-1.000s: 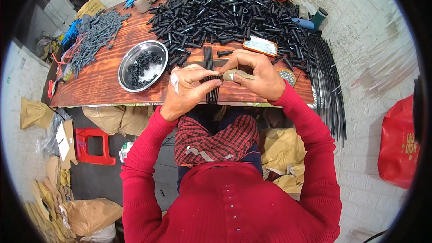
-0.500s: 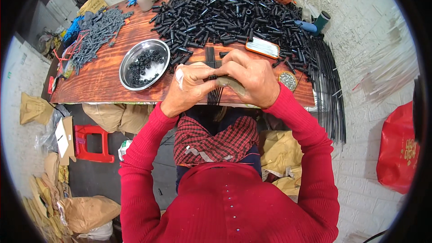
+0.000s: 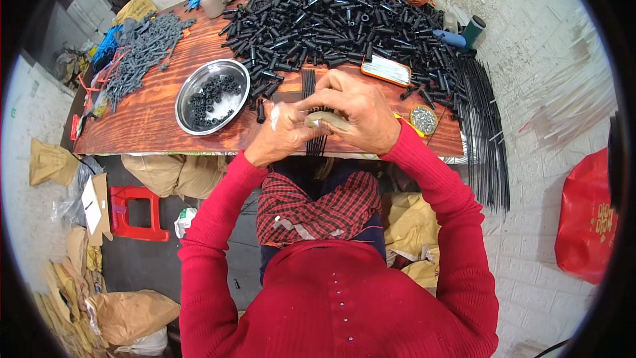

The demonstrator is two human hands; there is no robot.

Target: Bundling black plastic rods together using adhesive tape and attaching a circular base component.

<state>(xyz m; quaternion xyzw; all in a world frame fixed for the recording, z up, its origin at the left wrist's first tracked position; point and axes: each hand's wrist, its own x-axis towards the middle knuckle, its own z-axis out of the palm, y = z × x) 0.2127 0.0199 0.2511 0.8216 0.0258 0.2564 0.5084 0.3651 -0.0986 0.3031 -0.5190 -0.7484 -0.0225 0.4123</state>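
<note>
My left hand point(image 3: 278, 131) is closed, fingertips and thumb together, with a white patch on its back. Close against it is my right hand point(image 3: 366, 114), also closed, fingers bent over the fingertips of the left. At the right thumb shows a tan, curved piece point(image 3: 330, 120); whether it is held or wrapped around the thumb is unclear. Any small part between the fingertips is hidden. Beneath both hands, a bundle of thin black rods point(image 3: 309, 83) lies across the table towards its front edge. A short black tube point(image 3: 260, 111) sits beside my left hand.
A steel bowl point(image 3: 182, 107) holds small black rings. Behind is a large heap of black tubular parts point(image 3: 318, 26); grey parts point(image 3: 142, 56) lie left. To the right are an orange-rimmed tray point(image 3: 387, 70), a round tin point(image 3: 423, 119) and long black rods point(image 3: 487, 152).
Both hands have shifted slightly; the right has moved a little left over the left fingertips. The black tube beside my left hand and something yellow by the round tin now show.
</note>
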